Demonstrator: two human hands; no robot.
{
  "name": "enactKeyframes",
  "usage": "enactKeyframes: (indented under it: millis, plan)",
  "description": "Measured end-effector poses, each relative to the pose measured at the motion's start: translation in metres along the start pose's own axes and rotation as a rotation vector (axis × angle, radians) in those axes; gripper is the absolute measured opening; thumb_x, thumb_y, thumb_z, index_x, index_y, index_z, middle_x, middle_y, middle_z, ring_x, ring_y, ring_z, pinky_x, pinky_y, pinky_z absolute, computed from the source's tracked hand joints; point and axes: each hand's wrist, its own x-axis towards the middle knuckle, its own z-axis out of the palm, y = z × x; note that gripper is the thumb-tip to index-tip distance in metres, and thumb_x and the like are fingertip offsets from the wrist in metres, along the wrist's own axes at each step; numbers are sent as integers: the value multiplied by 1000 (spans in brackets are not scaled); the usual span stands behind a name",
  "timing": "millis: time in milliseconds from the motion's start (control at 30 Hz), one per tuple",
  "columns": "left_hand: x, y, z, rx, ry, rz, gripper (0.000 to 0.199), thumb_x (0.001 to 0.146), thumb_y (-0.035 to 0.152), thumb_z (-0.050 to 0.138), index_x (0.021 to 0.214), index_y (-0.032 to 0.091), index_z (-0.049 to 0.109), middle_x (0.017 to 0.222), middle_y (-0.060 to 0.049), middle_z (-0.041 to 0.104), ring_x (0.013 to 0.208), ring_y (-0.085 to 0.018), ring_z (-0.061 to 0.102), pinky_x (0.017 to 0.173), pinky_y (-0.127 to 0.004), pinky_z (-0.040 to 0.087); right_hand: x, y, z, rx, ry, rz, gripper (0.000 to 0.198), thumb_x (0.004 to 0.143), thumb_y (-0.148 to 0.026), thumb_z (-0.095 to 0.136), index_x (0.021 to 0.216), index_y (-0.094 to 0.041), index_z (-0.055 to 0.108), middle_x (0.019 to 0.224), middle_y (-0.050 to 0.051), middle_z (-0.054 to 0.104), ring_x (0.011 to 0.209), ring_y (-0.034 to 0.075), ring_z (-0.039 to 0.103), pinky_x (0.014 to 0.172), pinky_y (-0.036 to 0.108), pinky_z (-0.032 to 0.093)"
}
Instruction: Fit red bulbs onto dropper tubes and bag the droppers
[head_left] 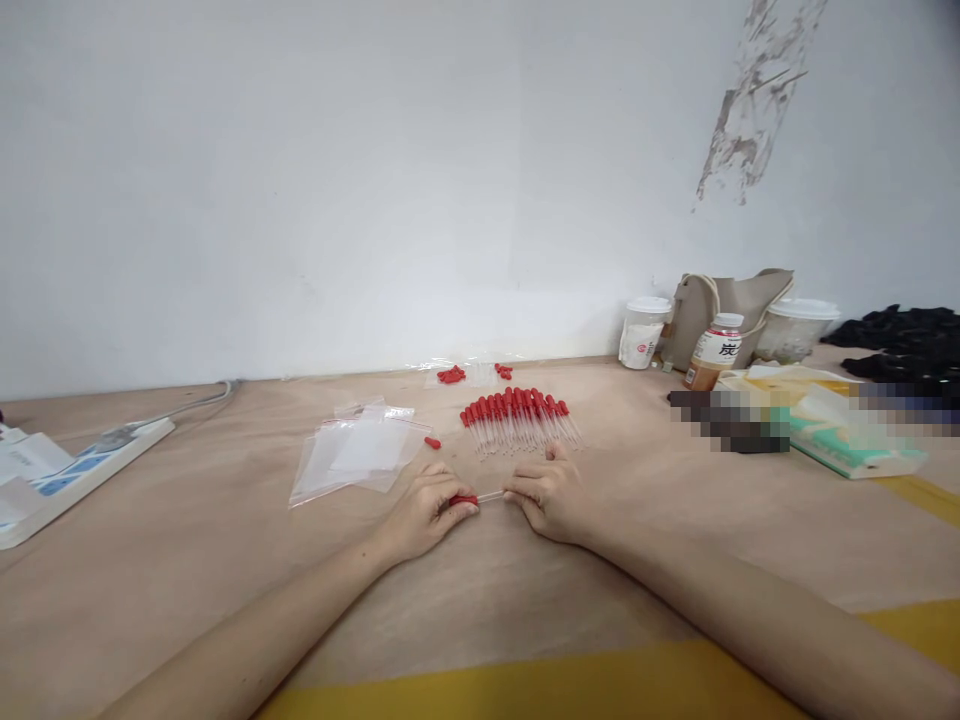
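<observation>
My left hand (431,510) pinches a red rubber bulb (465,499) between thumb and fingers. A thin clear glass tube (490,496) runs from the bulb's open end to my right hand (551,495), whose thumb and fingers close on its other end. Together the two parts look like a dropper. Just beyond my hands lies a row of droppers (517,415), red bulbs away from me and clear tips towards me. A single loose red bulb (433,442) rests behind my left hand.
Clear zip bags (367,450) lie left of the droppers. More red bulbs (451,375) sit on clear plastic by the wall. A power strip (97,470) is at far left; cups, a bottle (712,352), a bag (686,310) and a tissue pack (855,435) stand right.
</observation>
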Motion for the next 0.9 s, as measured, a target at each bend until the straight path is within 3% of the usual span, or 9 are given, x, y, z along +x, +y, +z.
enactKeyframes:
  millis: [333,533,767,833,900]
  plan:
    - [0,3,0,62,22,37,15,84,26,46,80,18,58,70,-4,58,74,-17,50,67,-29,40,4,-15,3,58,-16,77,23,81,-22,45,66,-19,62,60,-1,59,54,9,42,69,30,20]
    - [5,-2,-2,135,-2,61,17,85,29,46,80,18,58,73,-4,59,77,-18,49,72,-30,39,6,-13,3,106,-57,146,23,83,-24,46,67,-20,62,63,-2,61,56,9,45,68,30,21]
    - [5,-14,-2,331,44,142,23,86,32,44,76,19,61,67,-3,58,76,-18,48,79,-34,34,5,-13,-5,-96,-40,-16,22,83,-27,45,73,-20,63,74,4,61,76,16,47,69,32,21]
    - [4,-15,-4,348,78,150,20,86,33,46,84,21,62,75,-3,60,81,-18,49,83,-34,33,4,-14,-8,-135,-62,-40,21,82,-24,45,71,-19,63,73,5,61,77,16,47,69,33,22]
    - [3,-16,-7,372,155,84,27,82,38,50,104,23,56,95,-5,59,93,-21,47,87,-35,31,5,-13,-11,-128,-67,22,21,80,-23,47,69,-19,63,71,5,62,76,16,48,70,33,23]
